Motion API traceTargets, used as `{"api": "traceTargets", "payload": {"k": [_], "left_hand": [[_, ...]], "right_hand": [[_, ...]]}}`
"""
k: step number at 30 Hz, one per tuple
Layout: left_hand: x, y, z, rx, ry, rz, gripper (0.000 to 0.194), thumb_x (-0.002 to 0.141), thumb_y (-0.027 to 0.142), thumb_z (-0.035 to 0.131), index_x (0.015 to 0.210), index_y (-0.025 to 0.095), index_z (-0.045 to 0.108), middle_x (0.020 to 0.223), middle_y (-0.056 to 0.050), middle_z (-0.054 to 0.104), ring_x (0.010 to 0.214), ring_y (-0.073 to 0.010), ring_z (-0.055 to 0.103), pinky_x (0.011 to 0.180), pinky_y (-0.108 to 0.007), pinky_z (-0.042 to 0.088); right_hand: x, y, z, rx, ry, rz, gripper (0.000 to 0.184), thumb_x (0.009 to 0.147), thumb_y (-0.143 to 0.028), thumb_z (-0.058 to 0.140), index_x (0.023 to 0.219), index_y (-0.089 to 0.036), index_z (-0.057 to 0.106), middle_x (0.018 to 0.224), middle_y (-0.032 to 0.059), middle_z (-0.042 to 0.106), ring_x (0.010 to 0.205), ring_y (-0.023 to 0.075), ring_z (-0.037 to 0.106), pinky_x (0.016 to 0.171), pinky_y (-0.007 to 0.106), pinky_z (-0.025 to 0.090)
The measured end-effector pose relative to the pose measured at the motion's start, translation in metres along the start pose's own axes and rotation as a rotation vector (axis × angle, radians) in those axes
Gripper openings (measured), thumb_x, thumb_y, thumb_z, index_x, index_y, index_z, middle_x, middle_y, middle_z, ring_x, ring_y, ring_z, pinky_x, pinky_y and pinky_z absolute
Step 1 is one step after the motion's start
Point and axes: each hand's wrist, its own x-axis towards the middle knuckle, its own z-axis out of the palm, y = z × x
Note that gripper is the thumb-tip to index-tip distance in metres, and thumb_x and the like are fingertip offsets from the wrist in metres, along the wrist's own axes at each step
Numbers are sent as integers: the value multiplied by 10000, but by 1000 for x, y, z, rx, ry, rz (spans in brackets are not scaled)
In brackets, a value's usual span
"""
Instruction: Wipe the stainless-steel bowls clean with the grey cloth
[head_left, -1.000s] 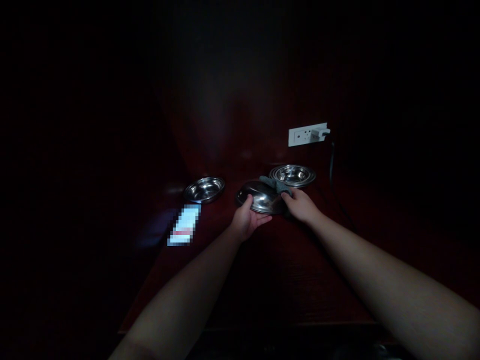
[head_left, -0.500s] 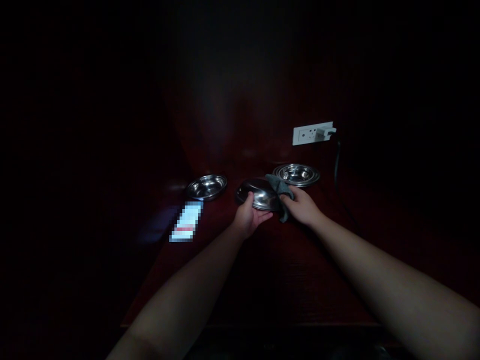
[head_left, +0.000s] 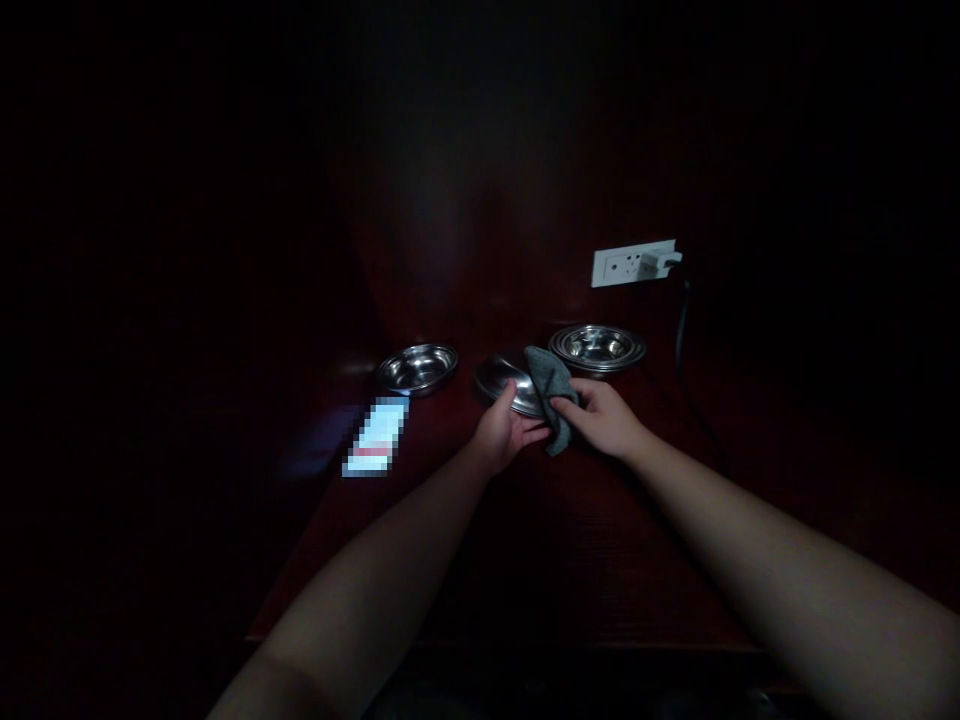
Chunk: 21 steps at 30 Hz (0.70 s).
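My left hand (head_left: 504,436) grips a shiny metal bowl (head_left: 495,378) by its near edge, thumb over the outside and fingers underneath. The bowl is tilted, with its rounded underside turned up toward me. In my right hand (head_left: 604,418) is a grey cloth (head_left: 551,385), pinched between thumb and fingers. The cloth lies over the bowl's right side and hides that part of it; one end hangs below the rim.
Behind my right hand stand nested metal bowls (head_left: 636,352). Another metal bowl (head_left: 417,370) sits at left, with a lit, blurred-out phone (head_left: 376,437) nearer me. A wall socket (head_left: 634,263) holds a plug, with a cable (head_left: 682,325) hanging nearby. The dark red table (head_left: 600,580) ends at a front edge.
The cloth has shifted slightly left and now covers more of the bowl's right side. My left hand keeps its grip. The whole view has moved slightly.
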Motion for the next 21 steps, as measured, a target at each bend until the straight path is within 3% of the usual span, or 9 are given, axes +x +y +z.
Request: {"api": "traceTargets", "payload": {"k": [7,12,17,21], "left_hand": [[-2,0,2,3,-87,-7,559,902,565,320,1188,164,584,1209,-150,625,1067,-264,617,924,-418,460],[0,-1,1,28,-78,4,553,913,555,282,1195,179,574,1204,-140,628,1059,-270,617,917,-441,459],[0,-1,-1,35,-85,3,575,892,582,316,1200,168,570,1271,-155,586,1066,-280,610,893,-424,459],[0,-1,-2,31,-79,2,599,885,598,313,1230,173,555,1250,-162,598,1027,-276,625,873,-424,465]], "right_hand": [[-2,-4,4,-21,64,-75,169,785,-334,568,744,-175,604,678,2,592,635,153,526,601,270,439],[0,-1,3,-146,191,-157,94,777,-275,556,768,-188,591,752,15,581,705,165,537,665,283,434],[4,5,-2,-216,310,-147,97,787,-262,528,790,-189,592,816,37,598,756,180,552,672,290,436],[4,6,-2,-160,278,-171,88,780,-213,516,840,-191,577,972,67,646,904,207,596,801,334,458]]}}
